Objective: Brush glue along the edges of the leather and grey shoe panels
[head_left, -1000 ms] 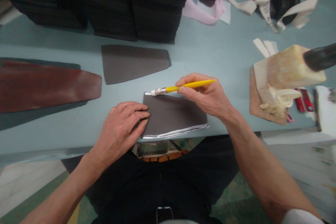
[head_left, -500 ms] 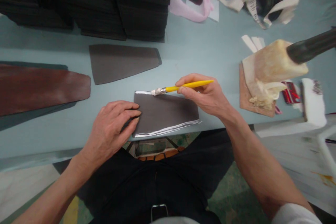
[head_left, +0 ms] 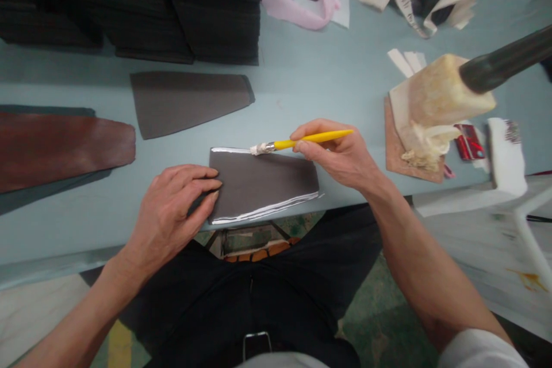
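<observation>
Brush (head_left: pixel 282 145) pinched in our right hand (head_left: pixel 334 154) meets the far edge of the sheet (head_left: pixel 265 184), which runs lengthwise rightward from our left hand (head_left: pixel 177 198), fingers slightly spread.

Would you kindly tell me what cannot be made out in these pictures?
Head view: some fingers of the right hand, hidden by the hand itself.
Head view: reddish-brown tapered sheet, far end cut by left edge.
Head view: lettering on the cream cloth strip, too small and blurred.
Head view: dark cylindrical rod, cut by right edge.
</observation>
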### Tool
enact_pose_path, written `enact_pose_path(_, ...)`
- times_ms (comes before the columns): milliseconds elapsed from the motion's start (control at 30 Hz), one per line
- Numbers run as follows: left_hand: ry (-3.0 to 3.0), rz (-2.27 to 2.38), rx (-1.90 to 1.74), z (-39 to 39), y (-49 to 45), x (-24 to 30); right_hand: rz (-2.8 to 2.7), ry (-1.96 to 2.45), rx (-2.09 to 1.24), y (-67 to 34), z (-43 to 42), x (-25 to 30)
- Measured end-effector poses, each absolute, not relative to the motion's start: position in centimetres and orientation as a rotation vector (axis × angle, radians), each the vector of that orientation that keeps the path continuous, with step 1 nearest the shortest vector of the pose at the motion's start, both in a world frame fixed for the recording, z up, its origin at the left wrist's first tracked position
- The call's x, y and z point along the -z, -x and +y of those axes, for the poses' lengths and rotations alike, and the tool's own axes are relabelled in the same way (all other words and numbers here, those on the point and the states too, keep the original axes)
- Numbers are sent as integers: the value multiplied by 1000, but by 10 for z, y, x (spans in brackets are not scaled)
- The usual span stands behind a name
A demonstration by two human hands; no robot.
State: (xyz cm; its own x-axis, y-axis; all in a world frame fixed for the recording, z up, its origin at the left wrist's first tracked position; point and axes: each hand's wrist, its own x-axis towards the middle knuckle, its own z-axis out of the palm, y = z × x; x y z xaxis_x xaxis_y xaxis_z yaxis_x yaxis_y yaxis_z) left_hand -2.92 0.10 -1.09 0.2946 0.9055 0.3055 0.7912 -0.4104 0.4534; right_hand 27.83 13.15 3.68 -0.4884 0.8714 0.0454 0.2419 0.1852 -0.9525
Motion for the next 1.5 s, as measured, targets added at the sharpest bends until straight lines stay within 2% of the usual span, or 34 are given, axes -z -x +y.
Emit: enact_pose_path(1500, -2414, 1551, -760, 4, 29, 8, -1757, 1184, -1239, -318, 120, -30)
